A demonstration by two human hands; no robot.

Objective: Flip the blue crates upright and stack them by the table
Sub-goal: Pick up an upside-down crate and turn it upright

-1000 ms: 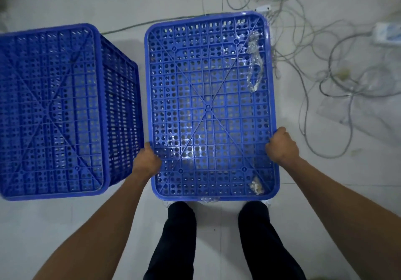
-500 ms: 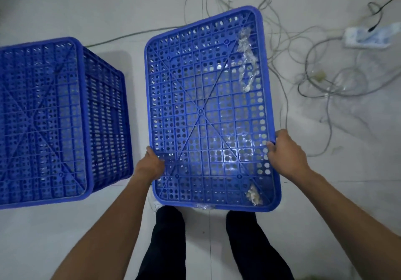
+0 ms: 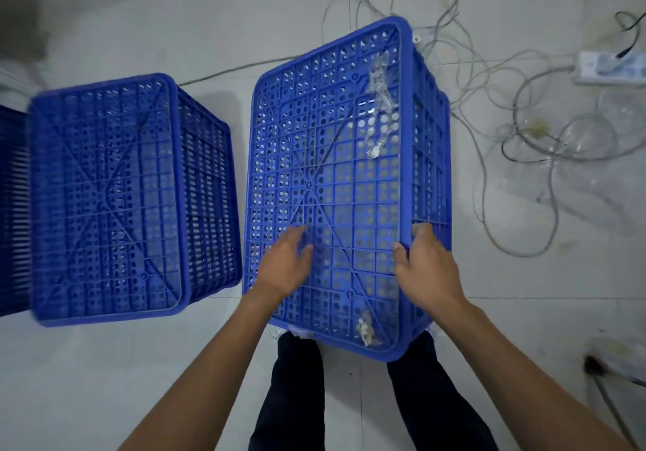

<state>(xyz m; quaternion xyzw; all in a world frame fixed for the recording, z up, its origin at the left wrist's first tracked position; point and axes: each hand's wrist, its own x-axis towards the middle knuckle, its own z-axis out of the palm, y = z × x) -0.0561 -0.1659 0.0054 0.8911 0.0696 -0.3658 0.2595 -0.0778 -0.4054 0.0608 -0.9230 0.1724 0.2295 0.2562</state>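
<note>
Holds crate (image 3: pixel 325 178) base-up and tilted just ahead of the legs, close beside second crate (image 3: pixel 105 192), also base-up on the floor: right hand (image 3: pixel 424 269) clenched over the right base edge, left hand (image 3: pixel 285 269) laid flat on the mesh, fingers loose and blurred, grasping nothing. Risks slipping leftward in the flip, given only one real grip, then striking second crate or snagging cables (image 3: pixel 514 129) lying near on the right; may also shed tape (image 3: pixel 379 101) stuck to the base. Shows no readable brand, label or writing anywhere.
</note>
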